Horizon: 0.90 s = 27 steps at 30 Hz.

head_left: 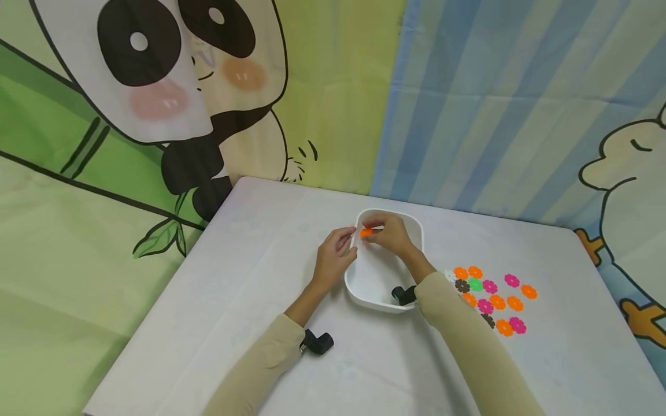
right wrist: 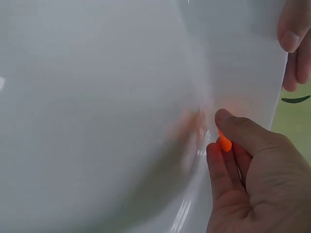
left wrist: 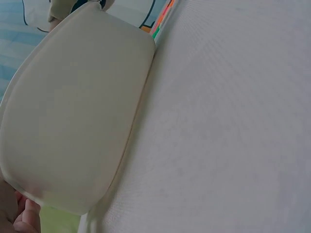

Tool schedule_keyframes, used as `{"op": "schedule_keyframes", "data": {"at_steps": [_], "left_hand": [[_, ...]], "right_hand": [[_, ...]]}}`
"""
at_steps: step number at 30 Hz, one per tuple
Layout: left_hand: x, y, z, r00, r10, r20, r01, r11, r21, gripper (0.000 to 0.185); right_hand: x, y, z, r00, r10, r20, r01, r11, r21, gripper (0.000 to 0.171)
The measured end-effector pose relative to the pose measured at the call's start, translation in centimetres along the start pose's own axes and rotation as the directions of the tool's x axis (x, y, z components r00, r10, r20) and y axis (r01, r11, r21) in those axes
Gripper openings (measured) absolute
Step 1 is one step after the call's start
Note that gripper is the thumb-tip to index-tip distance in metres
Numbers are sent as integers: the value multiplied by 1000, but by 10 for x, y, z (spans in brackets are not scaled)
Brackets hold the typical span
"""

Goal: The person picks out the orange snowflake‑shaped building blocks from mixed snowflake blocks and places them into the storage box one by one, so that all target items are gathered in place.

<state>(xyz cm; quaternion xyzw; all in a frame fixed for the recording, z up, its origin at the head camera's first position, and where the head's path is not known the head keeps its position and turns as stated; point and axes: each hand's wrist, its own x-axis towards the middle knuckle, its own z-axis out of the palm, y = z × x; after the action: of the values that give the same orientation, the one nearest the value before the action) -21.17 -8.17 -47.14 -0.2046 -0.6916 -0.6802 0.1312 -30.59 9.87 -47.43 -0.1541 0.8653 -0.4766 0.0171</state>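
Observation:
My right hand (head_left: 391, 233) reaches over the white tub (head_left: 372, 277) and pinches an orange flower-shaped piece (right wrist: 224, 142) between thumb and fingers, close to the tub's inner wall. At the left rim, my left hand (head_left: 333, 260) grips the tub with the thumb inside and the fingers outside. In the left wrist view the tub's outer side (left wrist: 82, 102) fills the left half, and that hand's fingers (left wrist: 30, 213) show at the lower corner. Apart from a reflection and shadow, the tub's visible inside is bare white.
To the right of the tub, several flower-shaped pieces lie on the white table (head_left: 572, 358), among them orange (head_left: 528, 291), pink (head_left: 512, 280), green (head_left: 476, 284) and dark brown (head_left: 462, 286) ones. A striped curtain (head_left: 494, 104) and a panda-print cloth (head_left: 333, 86) hang behind.

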Motion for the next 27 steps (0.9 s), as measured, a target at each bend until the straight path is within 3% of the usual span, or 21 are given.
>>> {"op": "schedule_keyframes", "data": {"at_steps": [20,27], "left_hand": [[-2,-2,-1,1000,6,-13,-6,1000,19,41],[-1,-3,1,1000,13,-18,-13,1000,16,41]], "right_hand": [[4,10,5,998,-57,-6,56,989,-136,33],[3,8,2,999,-48,-6,47,990,-131,33]]}}
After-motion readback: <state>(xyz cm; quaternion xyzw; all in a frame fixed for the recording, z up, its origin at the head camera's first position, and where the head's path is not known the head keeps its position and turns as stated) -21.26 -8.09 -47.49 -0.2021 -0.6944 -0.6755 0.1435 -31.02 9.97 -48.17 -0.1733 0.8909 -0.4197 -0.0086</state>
